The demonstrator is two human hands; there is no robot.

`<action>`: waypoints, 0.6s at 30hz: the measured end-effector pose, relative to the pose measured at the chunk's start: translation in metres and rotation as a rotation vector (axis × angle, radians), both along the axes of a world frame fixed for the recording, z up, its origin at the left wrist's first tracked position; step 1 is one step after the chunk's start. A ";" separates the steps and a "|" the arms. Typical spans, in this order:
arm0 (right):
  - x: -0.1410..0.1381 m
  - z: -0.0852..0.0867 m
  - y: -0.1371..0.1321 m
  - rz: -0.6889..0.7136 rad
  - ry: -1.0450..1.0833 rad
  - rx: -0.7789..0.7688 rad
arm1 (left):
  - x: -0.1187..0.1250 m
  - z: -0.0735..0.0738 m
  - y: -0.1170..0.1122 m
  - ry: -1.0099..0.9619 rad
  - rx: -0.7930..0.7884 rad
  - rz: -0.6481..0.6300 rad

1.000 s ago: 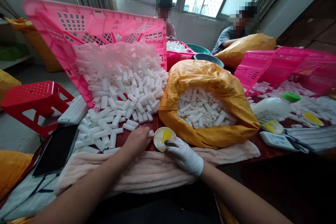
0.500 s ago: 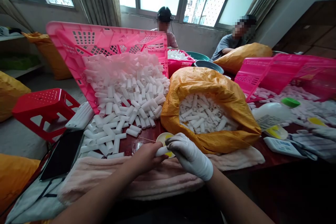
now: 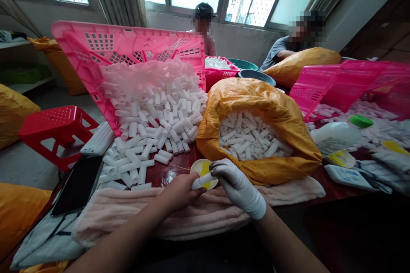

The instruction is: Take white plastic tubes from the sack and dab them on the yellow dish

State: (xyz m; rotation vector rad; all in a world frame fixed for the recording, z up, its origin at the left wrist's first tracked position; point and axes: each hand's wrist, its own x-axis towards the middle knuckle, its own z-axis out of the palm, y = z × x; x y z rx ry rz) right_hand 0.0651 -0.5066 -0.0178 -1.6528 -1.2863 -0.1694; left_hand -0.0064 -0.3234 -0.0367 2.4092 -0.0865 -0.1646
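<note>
My bare left hand (image 3: pixel 181 190) is closed around a short white plastic tube (image 3: pixel 197 182), which points right. A thin stick (image 3: pixel 180 168) juts out to the left from behind its fingers; I cannot tell whether the hand grips it. In a white glove with darkened fingertips, my right hand (image 3: pixel 235 187) pinches the tube's right end. Just behind both hands is a small round dish (image 3: pixel 196 166) with something yellow in it, partly hidden by them. Loose white tubes (image 3: pixel 174 134) are heaped to the left. An orange woven sack (image 3: pixel 256 98), its mouth rolled open, holds many more.
A tilted pink crate (image 3: pixel 128 42) backs the heap. A folded pink towel (image 3: pixel 141 213) lines the table's front edge, beside a black tablet (image 3: pixel 77 185). At right stand a green-capped bottle (image 3: pixel 336 134) and more pink crates (image 3: pixel 315 85). Two people sit across the table.
My right hand has shifted slightly right, away from my left, so more of the tube and the yellow-filled dish shows between them. My left hand keeps its grip. The view has shifted slightly.
</note>
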 end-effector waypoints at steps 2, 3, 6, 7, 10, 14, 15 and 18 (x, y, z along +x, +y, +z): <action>-0.001 0.003 -0.001 0.017 -0.070 -0.057 | 0.000 -0.002 -0.003 -0.021 0.120 0.025; 0.000 0.004 -0.001 0.014 -0.074 -0.061 | -0.001 -0.002 -0.004 -0.036 0.167 0.037; -0.001 0.003 -0.001 0.001 -0.035 -0.035 | -0.001 -0.004 -0.008 -0.067 0.252 0.043; -0.001 0.002 -0.001 0.008 -0.039 -0.045 | -0.001 -0.004 -0.009 -0.065 0.267 0.024; -0.003 0.001 0.000 0.031 -0.099 -0.118 | -0.002 -0.005 -0.011 -0.041 0.319 -0.024; -0.002 -0.005 -0.004 -0.051 0.031 0.032 | -0.003 -0.004 -0.011 -0.024 0.243 0.011; -0.001 -0.008 -0.005 -0.071 0.090 0.093 | -0.003 -0.004 -0.010 -0.019 0.195 0.015; -0.003 -0.013 -0.005 -0.094 0.204 0.165 | -0.004 -0.004 -0.010 -0.012 0.053 -0.006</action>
